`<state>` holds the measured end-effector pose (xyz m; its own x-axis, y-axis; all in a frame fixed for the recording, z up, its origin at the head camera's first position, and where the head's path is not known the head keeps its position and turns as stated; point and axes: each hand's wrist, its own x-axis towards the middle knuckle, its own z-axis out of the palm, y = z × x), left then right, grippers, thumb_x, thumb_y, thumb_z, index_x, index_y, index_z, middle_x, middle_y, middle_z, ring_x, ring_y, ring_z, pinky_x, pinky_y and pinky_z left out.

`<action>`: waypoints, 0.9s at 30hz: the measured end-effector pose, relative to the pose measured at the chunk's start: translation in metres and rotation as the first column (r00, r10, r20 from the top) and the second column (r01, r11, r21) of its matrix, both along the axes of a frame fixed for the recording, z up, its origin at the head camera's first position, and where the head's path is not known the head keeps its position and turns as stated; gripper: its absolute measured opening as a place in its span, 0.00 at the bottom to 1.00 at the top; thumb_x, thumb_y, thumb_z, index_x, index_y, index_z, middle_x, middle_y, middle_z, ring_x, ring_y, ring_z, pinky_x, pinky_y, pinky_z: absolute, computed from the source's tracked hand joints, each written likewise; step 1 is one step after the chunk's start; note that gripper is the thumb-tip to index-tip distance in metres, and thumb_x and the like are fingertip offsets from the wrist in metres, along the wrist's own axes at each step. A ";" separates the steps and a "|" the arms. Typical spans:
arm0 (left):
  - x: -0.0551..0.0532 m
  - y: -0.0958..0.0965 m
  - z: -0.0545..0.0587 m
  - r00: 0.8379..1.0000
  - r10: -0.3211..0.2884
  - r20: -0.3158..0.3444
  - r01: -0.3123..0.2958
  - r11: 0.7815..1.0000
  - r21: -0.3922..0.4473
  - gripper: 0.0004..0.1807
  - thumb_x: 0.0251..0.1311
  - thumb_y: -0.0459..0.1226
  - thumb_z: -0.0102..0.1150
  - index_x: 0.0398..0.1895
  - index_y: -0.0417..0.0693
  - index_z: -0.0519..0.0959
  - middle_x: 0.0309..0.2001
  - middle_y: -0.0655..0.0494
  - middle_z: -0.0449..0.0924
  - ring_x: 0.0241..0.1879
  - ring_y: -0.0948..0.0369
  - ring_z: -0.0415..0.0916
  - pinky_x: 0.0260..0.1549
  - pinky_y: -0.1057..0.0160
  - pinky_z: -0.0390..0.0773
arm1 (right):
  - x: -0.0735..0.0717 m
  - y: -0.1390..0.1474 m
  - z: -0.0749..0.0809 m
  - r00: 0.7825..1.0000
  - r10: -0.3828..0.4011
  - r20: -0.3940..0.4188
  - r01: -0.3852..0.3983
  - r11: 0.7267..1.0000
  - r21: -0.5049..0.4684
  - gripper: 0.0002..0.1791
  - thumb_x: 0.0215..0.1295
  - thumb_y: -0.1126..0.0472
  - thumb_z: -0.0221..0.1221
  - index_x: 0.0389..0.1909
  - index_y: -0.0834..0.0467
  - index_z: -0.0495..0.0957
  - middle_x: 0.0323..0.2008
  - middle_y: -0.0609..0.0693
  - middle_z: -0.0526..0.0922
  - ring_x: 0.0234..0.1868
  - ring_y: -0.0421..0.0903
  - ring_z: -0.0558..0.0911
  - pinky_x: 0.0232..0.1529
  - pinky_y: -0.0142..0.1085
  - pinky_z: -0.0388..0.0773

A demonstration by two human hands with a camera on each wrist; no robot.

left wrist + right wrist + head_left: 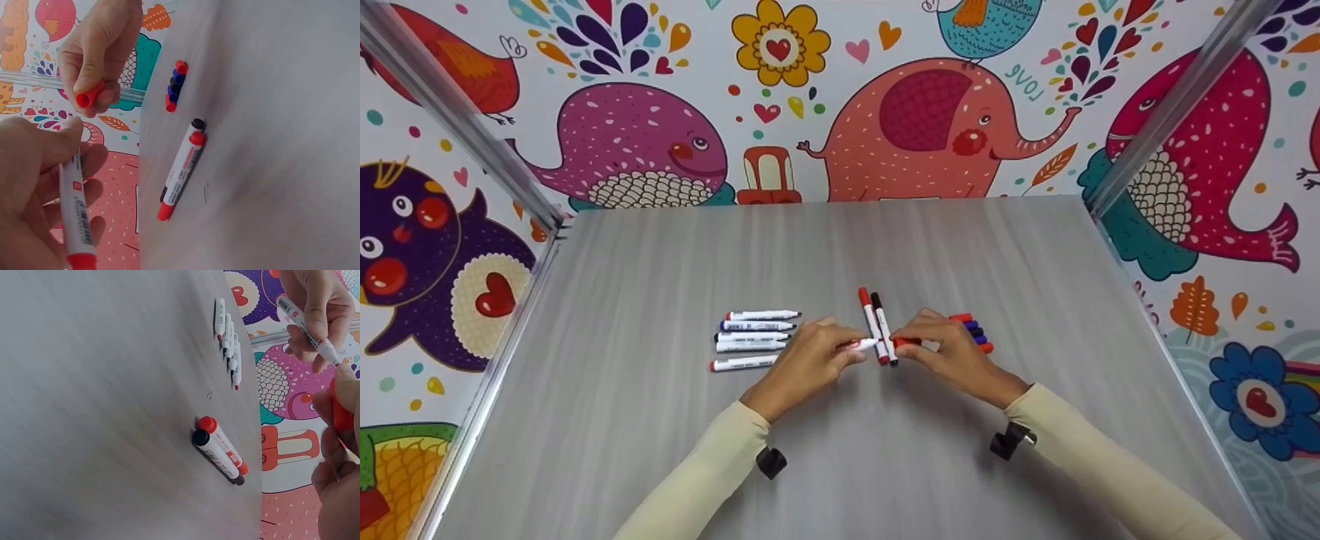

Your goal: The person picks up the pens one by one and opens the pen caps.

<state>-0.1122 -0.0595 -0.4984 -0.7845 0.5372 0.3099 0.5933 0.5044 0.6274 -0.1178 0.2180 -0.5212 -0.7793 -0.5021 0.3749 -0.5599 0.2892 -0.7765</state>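
Observation:
My left hand (806,360) pinches a white marker (74,197) with a red end; its bare tip points toward the right hand. A red marker cap (90,95) is held between the thumb and fingers of my right hand (956,356), its open end facing the marker tip. Cap and marker are close together but apart in the left wrist view. Just beyond the hands, a capped red marker (228,447) and a capped black marker (218,458) lie side by side on the table.
Several uncapped white markers (754,326) lie in a column on the table (840,465) at the left, partly behind my left hand. Several loose red, blue and dark caps (175,81) form a row at the right. A patterned wall (780,97) borders the table.

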 end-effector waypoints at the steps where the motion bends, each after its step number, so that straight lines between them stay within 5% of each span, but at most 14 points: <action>1: 0.001 -0.001 -0.002 1.000 0.011 -0.008 -0.011 1.000 -0.006 0.12 0.67 0.37 0.77 0.49 0.42 0.91 0.38 0.54 0.90 0.35 0.62 0.79 0.34 0.61 0.78 | 0.001 0.000 -0.001 1.000 -0.013 0.006 0.013 1.000 -0.001 0.16 0.65 0.72 0.73 0.51 0.55 0.93 0.41 0.47 0.91 0.42 0.45 0.81 0.43 0.32 0.77; 8: 0.007 -0.013 -0.014 0.995 0.084 -0.046 -0.084 0.996 0.009 0.09 0.64 0.35 0.79 0.40 0.46 0.85 0.36 0.56 0.86 0.37 0.59 0.80 0.39 0.54 0.81 | 0.005 0.007 -0.005 0.996 -0.076 0.053 0.077 0.997 -0.017 0.15 0.64 0.65 0.77 0.50 0.49 0.93 0.42 0.44 0.91 0.39 0.44 0.79 0.40 0.30 0.75; 19: 0.015 -0.034 -0.029 0.986 0.144 -0.083 -0.142 0.990 0.020 0.08 0.63 0.30 0.79 0.43 0.44 0.90 0.42 0.54 0.87 0.45 0.56 0.83 0.48 0.54 0.83 | 0.007 0.021 -0.016 0.992 -0.112 -0.054 0.110 0.993 -0.044 0.15 0.59 0.77 0.76 0.45 0.61 0.92 0.41 0.54 0.87 0.35 0.50 0.77 0.35 0.43 0.74; 27: 0.021 -0.051 -0.044 0.982 0.140 -0.126 -0.135 0.990 0.043 0.11 0.58 0.26 0.80 0.43 0.43 0.91 0.42 0.54 0.84 0.44 0.57 0.81 0.47 0.54 0.82 | 0.012 0.034 -0.025 0.984 -0.180 0.000 0.180 0.983 -0.036 0.20 0.59 0.76 0.77 0.50 0.58 0.89 0.39 0.51 0.87 0.35 0.48 0.79 0.38 0.32 0.76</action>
<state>-0.0917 -0.1107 -0.5428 -0.8028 0.4143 0.4289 0.5962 0.5663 0.5690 -0.1060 0.2517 -0.5458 -0.8547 -0.3396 0.3926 -0.5034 0.3577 -0.7866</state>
